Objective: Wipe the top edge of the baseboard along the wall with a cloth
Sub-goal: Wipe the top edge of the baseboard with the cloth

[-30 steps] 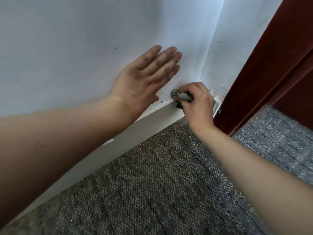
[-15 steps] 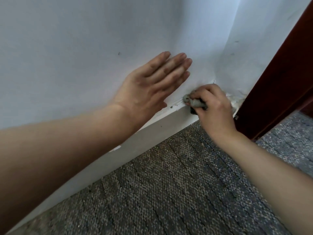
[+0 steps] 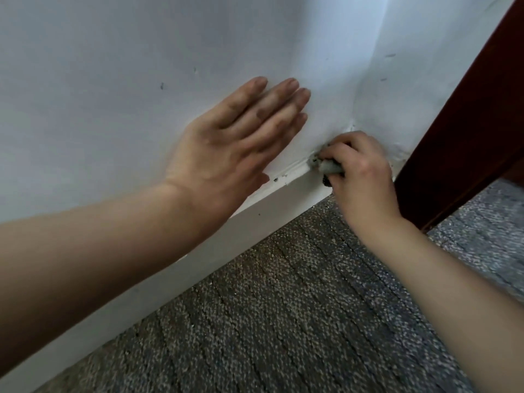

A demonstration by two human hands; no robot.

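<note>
Pinching the small grey cloth (image 3: 329, 167) in the curled right hand (image 3: 360, 171), against the baseboard (image 3: 255, 211) top edge near the corner; left hand (image 3: 235, 143) flat, fingers straight, braced on the wall (image 3: 113, 80); press into the ledge, draw steadily leftward, lifting the dark grit (image 3: 275, 180) rather than scattering it onto the carpet (image 3: 283, 307).

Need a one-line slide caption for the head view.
Right hand presses a bunched grey cloth onto the baseboard top edge near the corner; left hand rests flat on the wall.

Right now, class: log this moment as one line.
left hand flat on wall | right hand grips cloth on baseboard top edge, near corner
</note>
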